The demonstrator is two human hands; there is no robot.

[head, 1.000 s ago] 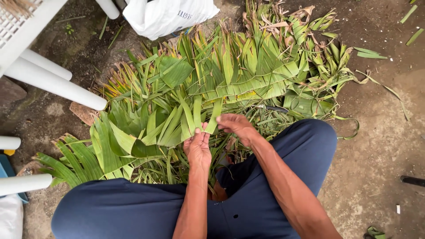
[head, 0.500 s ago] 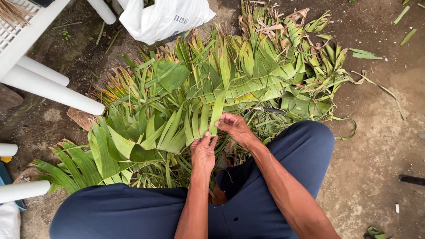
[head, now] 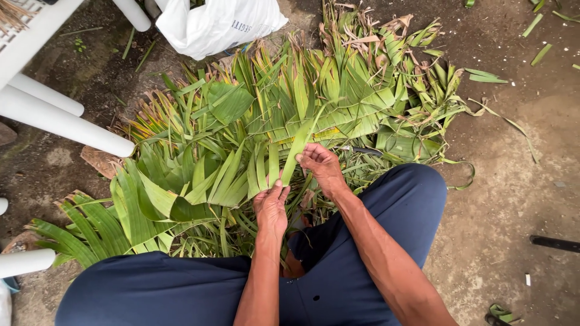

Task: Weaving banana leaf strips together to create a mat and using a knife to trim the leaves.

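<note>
A wide mat of woven green palm leaves (head: 254, 139) lies on the dirt ground in front of my knees. One long leaf strip (head: 301, 142) rises from the mat's near edge. My left hand (head: 271, 204) pinches the lower end of that strip. My right hand (head: 320, 164) grips the same strip just to the right and a little higher. Both forearms reach forward over my dark blue trousers (head: 374, 241).
White plastic chair legs (head: 60, 124) stand at the left. A white plastic bag (head: 211, 24) sits beyond the mat. Loose leaf scraps (head: 483, 77) lie on the ground at the right, and a dark tool (head: 554, 243) lies at the right edge.
Both hands have shifted slightly right along the mat's near edge. The strip between them now stands up longer and straighter than a second ago.
</note>
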